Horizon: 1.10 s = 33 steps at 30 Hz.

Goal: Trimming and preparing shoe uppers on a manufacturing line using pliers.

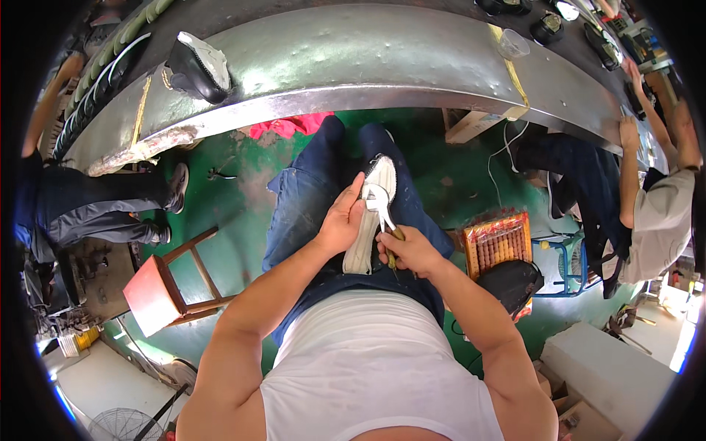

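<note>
An unfinished shoe lies bottom up across my lap, toe pointing away from me. Its underside is whitish, and a dark pleated edge runs round the toe. My left hand holds the shoe along its left side, the fingers reaching up toward the toe. In my right hand is a pair of metal pincers, gripped by the handles. The curved jaws rest over the shoe's left-middle part, near my left fingertips. Whether the jaws pinch any material cannot be made out.
A long metal-topped bench spans the far side, with a black and white shoe at its left. A red-seated stool stands left; a beaded seat and black bag lie right. Other people sit on both sides.
</note>
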Available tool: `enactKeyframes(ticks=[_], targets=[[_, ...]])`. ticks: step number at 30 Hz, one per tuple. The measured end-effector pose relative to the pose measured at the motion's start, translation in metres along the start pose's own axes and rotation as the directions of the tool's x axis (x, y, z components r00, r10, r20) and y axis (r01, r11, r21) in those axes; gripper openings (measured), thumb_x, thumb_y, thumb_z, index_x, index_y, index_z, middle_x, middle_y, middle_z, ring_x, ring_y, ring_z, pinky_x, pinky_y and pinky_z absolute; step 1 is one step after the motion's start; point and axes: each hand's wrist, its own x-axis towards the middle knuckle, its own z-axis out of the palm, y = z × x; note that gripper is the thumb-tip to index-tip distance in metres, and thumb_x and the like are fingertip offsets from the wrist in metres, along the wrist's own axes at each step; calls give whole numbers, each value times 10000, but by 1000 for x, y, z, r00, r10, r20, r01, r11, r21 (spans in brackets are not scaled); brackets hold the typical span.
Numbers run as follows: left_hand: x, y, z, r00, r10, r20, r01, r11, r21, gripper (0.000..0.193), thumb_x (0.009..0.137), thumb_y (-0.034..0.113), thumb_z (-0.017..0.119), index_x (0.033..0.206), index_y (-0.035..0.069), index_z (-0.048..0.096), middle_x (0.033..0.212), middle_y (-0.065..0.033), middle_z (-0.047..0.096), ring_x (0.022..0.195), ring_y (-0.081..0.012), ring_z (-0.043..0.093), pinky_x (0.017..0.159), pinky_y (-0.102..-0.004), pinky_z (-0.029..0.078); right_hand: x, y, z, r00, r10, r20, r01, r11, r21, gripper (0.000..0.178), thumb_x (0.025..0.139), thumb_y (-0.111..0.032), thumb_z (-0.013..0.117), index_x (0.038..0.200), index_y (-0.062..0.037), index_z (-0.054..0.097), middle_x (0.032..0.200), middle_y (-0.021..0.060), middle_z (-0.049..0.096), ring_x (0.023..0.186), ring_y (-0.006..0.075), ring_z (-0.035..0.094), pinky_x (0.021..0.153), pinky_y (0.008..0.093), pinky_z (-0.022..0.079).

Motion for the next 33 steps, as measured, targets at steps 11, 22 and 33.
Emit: enactKeyframes(ticks=[11,22,33], targets=[[10,39,-15,943,-124,308,-86,805,587,506,991,246,470,1489,236,381,1203,-374,560,955,-470,653,843,-472,545,-20,-39,-47,992,-115,-44,107,981,-162,458,1031,-401,419,997,30,569,790,119,668,648,160,657,501,288,501],[17,31,-21,902,-389,185,351,913,208,684,918,396,624,1433,-3,416,1155,-214,665,983,-386,670,888,-424,512,-7,-35,-25,892,-449,59,269,419,-867,420,991,-354,500,882,45,576,752,234,639,740,402,648,716,437,507],[40,25,-35,495,-644,584,796,605,-7,560,914,344,677,1394,171,445,1242,-36,607,1164,-195,558,914,-511,443,-62,-34,-6,938,-247,243,262,46,-964,445,822,-102,634,1176,148,531,1030,267,609,980,386,611,901,409,494]])
